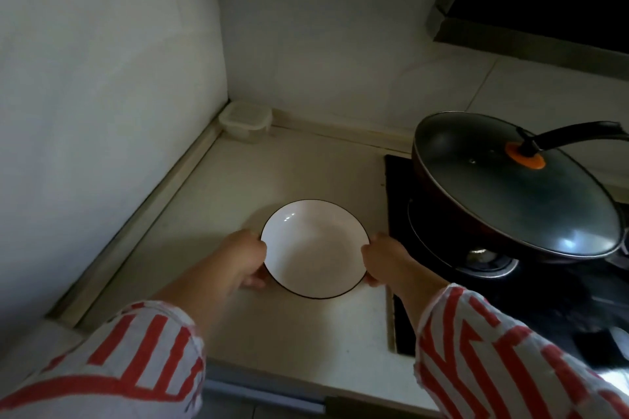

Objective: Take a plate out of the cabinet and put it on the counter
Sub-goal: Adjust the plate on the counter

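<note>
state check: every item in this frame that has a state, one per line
plate: empty, upright, held by both hands at the counter; cannot tell if it has touched down
left hand: gripping plate's left rim
right hand: gripping plate's right rim
pan: on the stove, lid on
lid: closed over pan
plastic container: lid on, in back corner, contents not visible
</note>
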Available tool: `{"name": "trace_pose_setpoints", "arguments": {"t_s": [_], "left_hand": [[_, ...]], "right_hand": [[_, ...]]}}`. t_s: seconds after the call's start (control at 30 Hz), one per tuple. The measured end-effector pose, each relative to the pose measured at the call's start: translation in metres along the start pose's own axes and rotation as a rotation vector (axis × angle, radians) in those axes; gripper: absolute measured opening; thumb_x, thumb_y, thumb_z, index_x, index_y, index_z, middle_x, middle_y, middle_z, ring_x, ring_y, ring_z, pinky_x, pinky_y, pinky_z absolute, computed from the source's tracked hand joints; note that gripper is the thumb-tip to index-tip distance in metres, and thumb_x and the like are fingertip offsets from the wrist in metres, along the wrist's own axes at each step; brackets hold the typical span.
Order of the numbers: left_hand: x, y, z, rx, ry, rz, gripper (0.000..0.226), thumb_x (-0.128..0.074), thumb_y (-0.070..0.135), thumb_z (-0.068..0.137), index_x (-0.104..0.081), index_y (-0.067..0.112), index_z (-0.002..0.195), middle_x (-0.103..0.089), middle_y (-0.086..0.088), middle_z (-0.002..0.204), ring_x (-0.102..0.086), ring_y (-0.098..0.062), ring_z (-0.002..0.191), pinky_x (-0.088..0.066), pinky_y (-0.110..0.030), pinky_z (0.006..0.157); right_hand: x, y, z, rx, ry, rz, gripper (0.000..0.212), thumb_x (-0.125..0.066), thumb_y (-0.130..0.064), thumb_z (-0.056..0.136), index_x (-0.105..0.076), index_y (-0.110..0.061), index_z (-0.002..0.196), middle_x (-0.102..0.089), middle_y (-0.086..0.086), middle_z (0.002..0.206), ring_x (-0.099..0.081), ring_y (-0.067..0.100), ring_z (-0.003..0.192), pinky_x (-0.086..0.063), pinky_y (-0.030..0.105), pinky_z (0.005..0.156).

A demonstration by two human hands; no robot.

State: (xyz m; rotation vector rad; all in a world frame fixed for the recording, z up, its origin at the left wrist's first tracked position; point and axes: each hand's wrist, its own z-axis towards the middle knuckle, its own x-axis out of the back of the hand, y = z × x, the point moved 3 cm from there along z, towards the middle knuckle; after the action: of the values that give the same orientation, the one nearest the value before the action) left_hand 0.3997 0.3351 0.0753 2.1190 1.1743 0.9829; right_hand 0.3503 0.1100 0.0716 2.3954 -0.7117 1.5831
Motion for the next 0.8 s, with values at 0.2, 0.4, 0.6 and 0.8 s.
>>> {"name": "trace_pose_setpoints", "arguments": {"t_s": [0.2, 0.4, 0.6, 0.8], "left_hand": [[-0.001, 0.004, 0.011, -0.019, 0.003, -0.061, 0.033, -0.032, -0.003, 0.087, -0.058, 0.007, 0.105, -0.062, -0.011, 0.089, -0.064, -0.034, 0.082, -0.059, -0.047, 0.075], [0.019, 0.019, 0.032, -0.075, 0.115, -0.011, 0.035, -0.034, -0.001, 0.087, -0.060, 0.009, 0.109, -0.063, -0.018, 0.102, -0.061, -0.034, 0.080, -0.054, -0.037, 0.059], [0.033, 0.034, 0.053, -0.115, 0.182, 0.060, 0.042, -0.033, 0.001, 0.087, -0.064, 0.011, 0.115, -0.060, -0.016, 0.096, -0.051, -0.028, 0.070, -0.038, -0.026, 0.053], [0.042, 0.035, 0.066, -0.126, 0.193, 0.093, 0.042, -0.033, -0.001, 0.086, -0.063, 0.009, 0.114, -0.060, -0.017, 0.093, -0.053, -0.031, 0.070, -0.038, -0.026, 0.051]], "right_hand": [[0.004, -0.010, 0.000, 0.021, -0.015, -0.045, 0.027, -0.037, -0.025, 0.098, -0.048, -0.009, 0.080, -0.063, 0.010, 0.091, -0.051, 0.030, 0.116, -0.033, 0.028, 0.085], [0.010, -0.023, 0.020, -0.105, -0.081, 0.726, 0.021, -0.036, 0.003, 0.087, -0.053, -0.007, 0.096, -0.055, 0.011, 0.078, -0.056, 0.024, 0.069, -0.043, 0.020, 0.044], [0.012, -0.039, 0.035, -0.068, -0.052, 0.776, 0.018, -0.037, -0.003, 0.089, -0.050, -0.010, 0.099, -0.062, 0.013, 0.088, -0.060, 0.023, 0.066, -0.052, 0.027, 0.055], [0.011, -0.051, 0.044, -0.047, -0.081, 0.767, 0.037, -0.038, -0.003, 0.090, -0.050, 0.000, 0.125, -0.057, 0.014, 0.099, -0.059, 0.029, 0.081, -0.052, 0.028, 0.058]]}}
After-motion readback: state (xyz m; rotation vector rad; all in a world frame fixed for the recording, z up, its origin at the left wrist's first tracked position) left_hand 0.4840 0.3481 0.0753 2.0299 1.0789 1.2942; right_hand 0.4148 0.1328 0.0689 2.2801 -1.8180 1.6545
